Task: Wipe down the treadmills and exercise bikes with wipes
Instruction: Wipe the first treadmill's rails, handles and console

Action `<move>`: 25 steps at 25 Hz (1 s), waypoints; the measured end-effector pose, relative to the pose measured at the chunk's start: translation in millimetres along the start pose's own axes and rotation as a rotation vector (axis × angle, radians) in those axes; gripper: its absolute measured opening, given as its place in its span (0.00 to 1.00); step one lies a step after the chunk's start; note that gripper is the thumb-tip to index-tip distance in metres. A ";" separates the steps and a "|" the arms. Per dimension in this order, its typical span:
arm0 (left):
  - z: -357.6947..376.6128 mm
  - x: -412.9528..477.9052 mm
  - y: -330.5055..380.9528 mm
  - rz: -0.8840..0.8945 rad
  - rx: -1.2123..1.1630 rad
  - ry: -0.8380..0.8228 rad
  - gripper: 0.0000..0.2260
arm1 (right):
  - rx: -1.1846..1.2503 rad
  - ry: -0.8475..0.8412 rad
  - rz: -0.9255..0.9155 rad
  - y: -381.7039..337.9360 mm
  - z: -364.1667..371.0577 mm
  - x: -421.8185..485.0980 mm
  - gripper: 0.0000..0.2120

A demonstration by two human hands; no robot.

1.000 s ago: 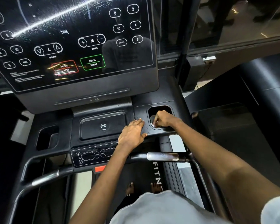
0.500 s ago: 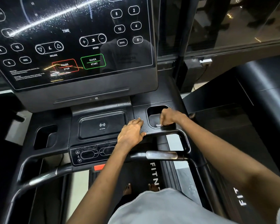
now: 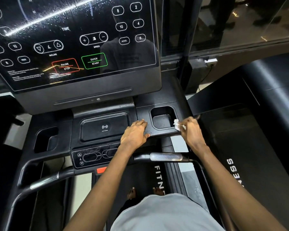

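Note:
I stand on a black treadmill, facing its console tray (image 3: 105, 109) and the dark touch panel (image 3: 77, 40) above it. My right hand (image 3: 191, 130) pinches a small crumpled white wipe (image 3: 178, 125) against the right rim of the right cup holder (image 3: 163, 118). My left hand (image 3: 134, 134) rests flat, fingers straight, on the tray between the wireless charging pad (image 3: 104, 127) and that cup holder. Small wet specks show on the tray near my left fingertips.
A left cup holder (image 3: 46, 139) sits at the tray's other end. Below are the button strip (image 3: 93, 156), a red safety key (image 3: 101, 170) and metal-gripped handlebars (image 3: 166, 156). A second treadmill (image 3: 250, 147) stands at right. My bare feet (image 3: 132, 192) are on the belt.
My right hand has drawn the wipe out of the cup holder and rightward onto its right rim. My left hand has stayed on the tray.

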State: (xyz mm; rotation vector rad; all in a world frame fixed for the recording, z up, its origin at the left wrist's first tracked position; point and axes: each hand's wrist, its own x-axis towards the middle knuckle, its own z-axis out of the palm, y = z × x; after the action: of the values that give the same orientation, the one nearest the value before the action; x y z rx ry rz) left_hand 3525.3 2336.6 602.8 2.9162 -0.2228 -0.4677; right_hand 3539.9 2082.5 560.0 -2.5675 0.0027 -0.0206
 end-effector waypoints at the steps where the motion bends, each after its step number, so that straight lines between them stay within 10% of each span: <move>1: -0.2 -0.5 -0.4 -0.001 -0.004 -0.004 0.30 | 0.029 0.012 0.040 1.3 -1.4 2.3 0.08; 9: -14.3 -35.8 -17.5 -0.011 -0.058 0.163 0.21 | 0.215 -0.124 -0.092 -64.7 39.3 -10.7 0.08; 25: 10.0 -102.7 -94.5 -0.182 -0.210 0.333 0.37 | 0.067 -0.250 -0.522 -186.1 110.7 83.4 0.17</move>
State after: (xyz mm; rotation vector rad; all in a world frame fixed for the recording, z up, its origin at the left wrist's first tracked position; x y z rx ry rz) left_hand 3436.9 2445.0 604.9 2.7602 0.1305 -0.0206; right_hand 3624.5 2298.4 569.2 -2.4158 -0.7453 0.1001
